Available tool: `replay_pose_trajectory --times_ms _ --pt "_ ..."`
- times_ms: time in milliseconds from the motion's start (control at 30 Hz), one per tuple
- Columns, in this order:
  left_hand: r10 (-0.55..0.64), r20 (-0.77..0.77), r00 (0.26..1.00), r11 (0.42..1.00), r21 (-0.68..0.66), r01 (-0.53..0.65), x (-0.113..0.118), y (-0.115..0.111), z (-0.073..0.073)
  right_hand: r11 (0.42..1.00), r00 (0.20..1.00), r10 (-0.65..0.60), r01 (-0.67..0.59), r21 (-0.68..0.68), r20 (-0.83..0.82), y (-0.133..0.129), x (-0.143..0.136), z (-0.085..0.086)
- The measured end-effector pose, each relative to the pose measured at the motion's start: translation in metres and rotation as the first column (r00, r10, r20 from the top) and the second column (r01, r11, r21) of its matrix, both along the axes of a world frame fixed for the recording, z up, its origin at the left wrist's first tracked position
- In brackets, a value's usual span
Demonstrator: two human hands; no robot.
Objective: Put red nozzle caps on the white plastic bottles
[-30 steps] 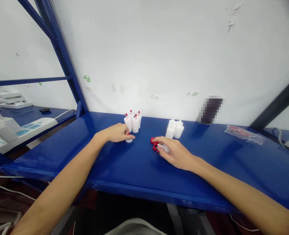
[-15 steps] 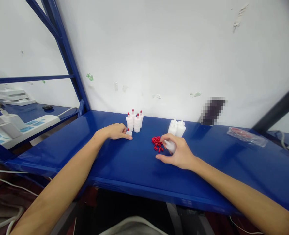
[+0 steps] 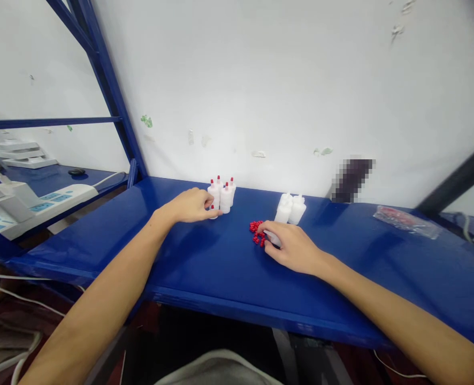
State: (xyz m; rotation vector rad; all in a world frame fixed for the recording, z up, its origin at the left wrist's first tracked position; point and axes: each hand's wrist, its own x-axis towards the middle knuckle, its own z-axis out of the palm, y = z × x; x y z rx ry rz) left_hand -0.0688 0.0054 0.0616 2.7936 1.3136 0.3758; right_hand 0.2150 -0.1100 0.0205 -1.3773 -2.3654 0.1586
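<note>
My left hand (image 3: 192, 205) is closed around a white squeeze bottle (image 3: 214, 215) with a red tip cap, much of it hidden by the fingers. Right behind it, several white bottles with red caps (image 3: 226, 199) stand upright in a cluster. A white nozzle bottle (image 3: 275, 238) lies tilted in my right hand (image 3: 291, 243), its uncapped tip toward the left. The right fingertips reach over a pile of small red caps (image 3: 255, 226) and partly cover it; whether they pinch one cannot be seen.
Several uncapped white bottles (image 3: 290, 208) stand behind my right hand. A clear plastic bag (image 3: 407, 222) with something red in it lies at the right of the blue table (image 3: 205, 267). A power strip (image 3: 56, 203) with plugs is at the left, beside a blue metal frame (image 3: 112, 101).
My left hand has moved slightly up and right with its capped bottle, closer to the cluster. My right fingers have curled in over the red caps, and the bottle there tilts lower.
</note>
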Motion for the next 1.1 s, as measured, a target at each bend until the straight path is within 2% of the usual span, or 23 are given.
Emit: replay_pose_trajectory --times_ms 100,167,267,367,467,700,833,967,1100 --pt "-0.082 0.151 0.985 0.971 0.235 0.045 0.007 -0.006 0.001 1.0 0.996 -0.02 0.02 0.004 0.086 -0.003 -0.002 0.003" --pt "-0.16 0.164 0.973 0.954 0.28 0.109 0.018 -0.013 -0.004 1.0 0.991 -0.023 0.023 -0.002 0.129 -0.004 -0.002 0.004" --pt "-0.326 0.115 0.938 0.934 0.195 0.3 0.04 -0.026 -0.018 0.999 0.985 -0.034 0.036 -0.012 0.17 -0.005 -0.003 0.006" --pt "-0.493 0.135 0.859 0.87 0.05 0.491 0.058 -0.037 -0.031 0.999 0.98 -0.034 0.04 -0.024 0.197 -0.005 -0.002 0.007" --pt "-0.575 0.153 0.803 0.811 -0.025 0.585 0.065 -0.04 -0.037 0.999 0.978 -0.007 0.014 -0.03 0.209 -0.004 -0.002 0.007" --pt "-0.597 0.203 0.776 0.785 -0.053 0.618 0.061 -0.035 -0.038 0.998 0.971 0.053 -0.045 -0.037 0.235 -0.001 0.002 0.005" --pt "-0.622 0.169 0.764 0.775 -0.005 0.632 0.062 -0.037 -0.037 0.994 0.967 0.105 -0.095 -0.054 0.232 -0.002 0.003 0.006" --pt "-0.61 0.133 0.781 0.791 0.047 0.61 0.062 -0.039 -0.038 0.986 0.965 0.165 -0.154 -0.07 0.206 -0.003 0.002 0.005" --pt "-0.579 0.15 0.801 0.814 0.047 0.579 0.063 -0.042 -0.039 0.991 0.984 0.134 -0.132 -0.026 0.118 -0.003 0.001 0.0"
